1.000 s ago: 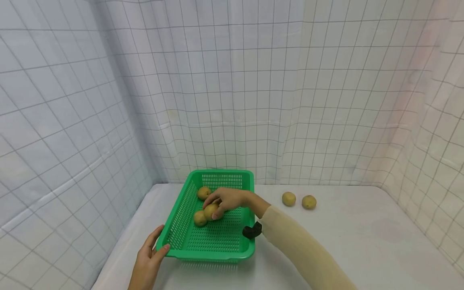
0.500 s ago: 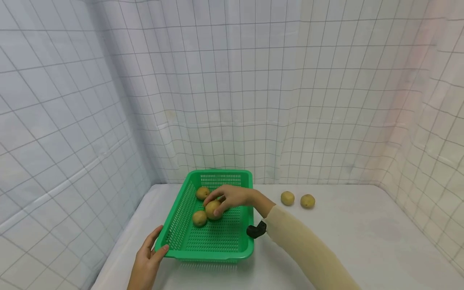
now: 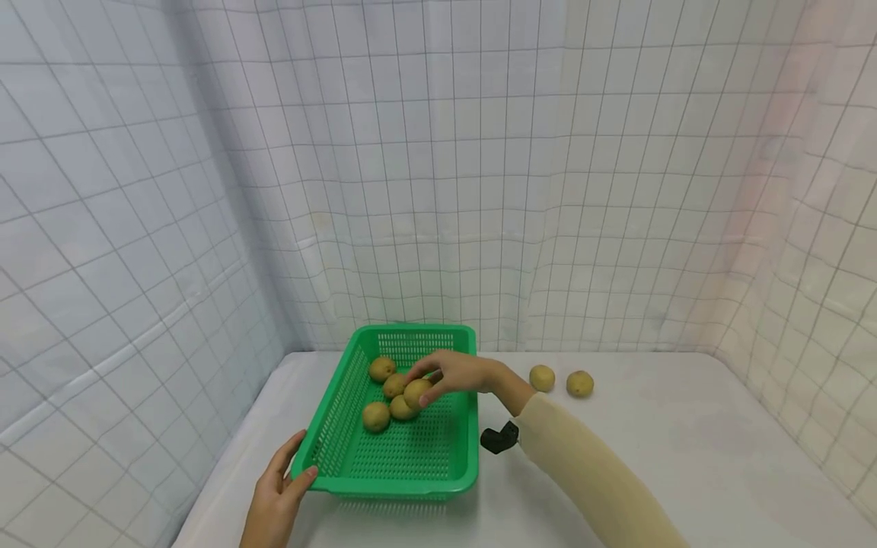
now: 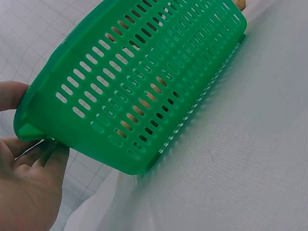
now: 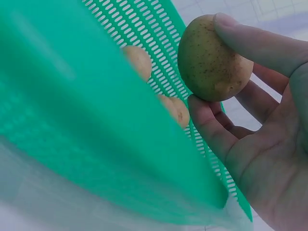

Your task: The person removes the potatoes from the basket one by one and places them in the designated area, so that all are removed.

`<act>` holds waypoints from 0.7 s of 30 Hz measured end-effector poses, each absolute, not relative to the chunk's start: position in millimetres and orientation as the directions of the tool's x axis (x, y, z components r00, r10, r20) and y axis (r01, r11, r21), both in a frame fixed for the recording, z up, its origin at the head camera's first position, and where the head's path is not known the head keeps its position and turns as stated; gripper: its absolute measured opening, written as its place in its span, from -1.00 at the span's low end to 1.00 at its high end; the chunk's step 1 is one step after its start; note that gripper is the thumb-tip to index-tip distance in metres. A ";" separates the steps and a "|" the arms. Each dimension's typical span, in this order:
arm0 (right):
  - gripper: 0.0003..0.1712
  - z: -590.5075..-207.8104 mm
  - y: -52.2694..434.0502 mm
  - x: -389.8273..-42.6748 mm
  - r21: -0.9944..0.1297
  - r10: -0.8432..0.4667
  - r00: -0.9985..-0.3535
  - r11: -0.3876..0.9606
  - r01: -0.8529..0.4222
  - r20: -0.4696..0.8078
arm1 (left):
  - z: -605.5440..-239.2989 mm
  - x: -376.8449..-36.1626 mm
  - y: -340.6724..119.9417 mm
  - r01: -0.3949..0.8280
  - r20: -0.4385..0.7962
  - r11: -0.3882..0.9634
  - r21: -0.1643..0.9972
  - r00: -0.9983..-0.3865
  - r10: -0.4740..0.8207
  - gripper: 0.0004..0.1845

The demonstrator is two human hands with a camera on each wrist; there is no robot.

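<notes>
My right hand (image 3: 455, 373) holds a potato (image 5: 214, 60) between thumb and fingertips over the green plastic basket (image 3: 393, 485). Below and around it, several more potatoes (image 3: 376, 417) lie on the basket's slotted floor, toward its left side and middle. The held potato overlaps the ones beneath it in the head view. At the near left corner my left hand (image 3: 275, 495) grips the basket's rim, thumb on top. The left wrist view shows its fingers (image 4: 57, 161) curled under the rim and the slotted side wall beside them.
Two potatoes, a left one (image 3: 542, 378) and a right one (image 3: 580, 384), lie on the white table (image 3: 651, 441) right of the basket. A white curtain (image 3: 438, 190) with a grid pattern rises behind. A black wrist device (image 3: 500, 438) sits beside the right sleeve.
My right hand has lifted the potato and drawn it slightly right, so potatoes beneath it now show. My left hand stays on the basket's corner.
</notes>
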State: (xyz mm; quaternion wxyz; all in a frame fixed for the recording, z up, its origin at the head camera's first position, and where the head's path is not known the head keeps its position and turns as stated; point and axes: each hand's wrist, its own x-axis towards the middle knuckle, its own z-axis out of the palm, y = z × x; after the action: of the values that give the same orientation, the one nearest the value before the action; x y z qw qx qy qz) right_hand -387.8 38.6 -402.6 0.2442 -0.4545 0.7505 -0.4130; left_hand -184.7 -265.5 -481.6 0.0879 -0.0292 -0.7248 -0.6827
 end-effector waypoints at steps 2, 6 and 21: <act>-0.44 -404.4 42.3 -388.2 -0.840 -0.880 -0.474 0.254 -0.479 0.004 | -481.5 -184.1 -264.9 0.159 0.165 0.075 0.984 -0.983 -0.081 -0.24; -0.46 -405.0 49.6 -388.9 -0.830 -0.875 -0.485 0.267 -0.489 0.004 | -482.2 -183.9 -265.0 0.171 0.178 0.085 0.982 -0.980 -0.084 -0.25; -0.43 -405.1 68.8 -389.5 -0.857 -0.845 -0.535 0.271 -0.439 0.007 | -483.6 -184.8 -265.1 0.189 0.193 0.060 0.980 -0.978 -0.082 -0.25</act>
State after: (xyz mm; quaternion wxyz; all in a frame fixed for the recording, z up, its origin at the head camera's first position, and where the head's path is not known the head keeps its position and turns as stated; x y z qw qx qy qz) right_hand -389.5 68.8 -405.1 0.2344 -0.4213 0.7618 -0.4327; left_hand -184.8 -265.1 -483.6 0.0986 -0.0371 -0.7212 -0.6847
